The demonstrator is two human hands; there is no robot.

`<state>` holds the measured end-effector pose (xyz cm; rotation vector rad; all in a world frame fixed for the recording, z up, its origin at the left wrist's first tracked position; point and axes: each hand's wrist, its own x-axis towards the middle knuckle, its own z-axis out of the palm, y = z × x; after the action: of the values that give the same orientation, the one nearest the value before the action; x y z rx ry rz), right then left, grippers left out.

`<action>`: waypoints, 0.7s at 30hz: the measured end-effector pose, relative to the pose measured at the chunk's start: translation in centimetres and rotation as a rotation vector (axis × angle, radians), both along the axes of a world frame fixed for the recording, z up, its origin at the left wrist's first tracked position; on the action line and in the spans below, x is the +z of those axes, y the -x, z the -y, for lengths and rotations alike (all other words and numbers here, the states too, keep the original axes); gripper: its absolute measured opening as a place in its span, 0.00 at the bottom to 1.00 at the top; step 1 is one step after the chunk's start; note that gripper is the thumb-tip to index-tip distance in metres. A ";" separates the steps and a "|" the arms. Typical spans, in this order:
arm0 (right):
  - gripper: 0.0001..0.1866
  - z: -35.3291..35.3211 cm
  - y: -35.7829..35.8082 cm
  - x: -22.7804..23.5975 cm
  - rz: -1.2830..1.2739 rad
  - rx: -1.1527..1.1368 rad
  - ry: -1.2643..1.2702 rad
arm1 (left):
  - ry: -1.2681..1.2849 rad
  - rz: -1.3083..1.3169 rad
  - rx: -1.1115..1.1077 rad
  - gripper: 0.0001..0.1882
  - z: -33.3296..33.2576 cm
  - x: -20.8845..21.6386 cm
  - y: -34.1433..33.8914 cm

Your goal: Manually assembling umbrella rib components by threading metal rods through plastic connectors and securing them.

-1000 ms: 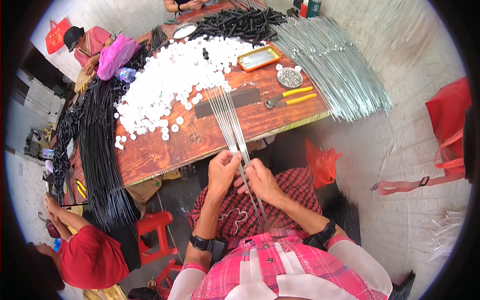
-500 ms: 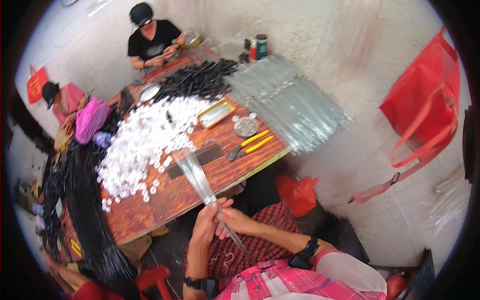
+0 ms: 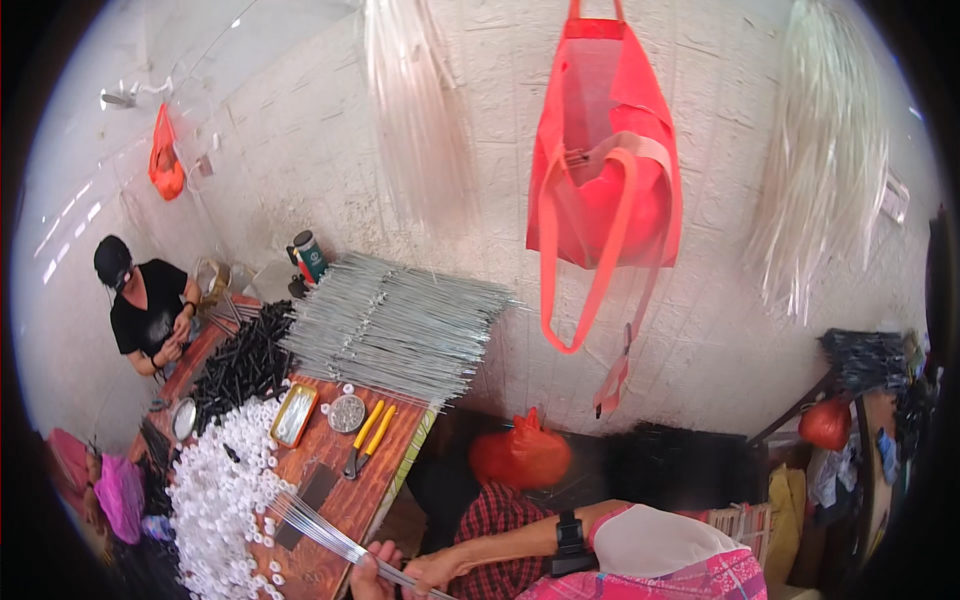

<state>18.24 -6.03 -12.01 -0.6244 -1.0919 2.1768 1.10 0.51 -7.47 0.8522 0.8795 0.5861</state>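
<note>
A bundle of thin silvery wires point(image 3: 325, 530) slants from the table's edge down to the lower rim of the view. My left hand point(image 3: 370, 574) is closed around it, partly cut off by the frame. Just beside it, my right hand point(image 3: 432, 570) grips the bundle's near end; its fingertips are partly hidden. Beyond the fanned far end lies a heap of white plastic rings point(image 3: 215, 490). Yellow-handled pliers point(image 3: 369, 440) rest near the table's right edge, beside a round dish of small metal pieces point(image 3: 346, 413) and a yellow-rimmed tray point(image 3: 294, 415).
Long silvery wires point(image 3: 400, 320) cover the table's far right end. Black pieces point(image 3: 245, 355) are piled left of them. A person in black point(image 3: 150, 310) sits across. A red bag point(image 3: 605, 170) hangs on the wall; an orange plastic bag point(image 3: 525, 453) lies below it.
The view has swung right and up, so the table and my hands now sit lower and further left. Both hands keep hold of the wire bundle.
</note>
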 end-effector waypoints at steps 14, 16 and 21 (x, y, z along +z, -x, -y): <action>0.28 2.1 -0.4 2.0 0.105 -0.059 0.212 | 0.132 0.307 0.087 0.23 0.2 -2.9 -0.6; 0.28 2.8 -0.8 0.6 0.133 -0.011 0.197 | 0.109 0.304 0.057 0.23 1.0 -3.6 -0.7; 0.25 3.4 -0.7 0.3 0.175 -0.016 0.204 | 0.124 0.287 0.111 0.23 1.9 -3.0 -0.8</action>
<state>18.95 -9.42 -11.74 -0.9266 -0.9535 2.2710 1.88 -1.40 -10.47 0.5916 0.6959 0.7236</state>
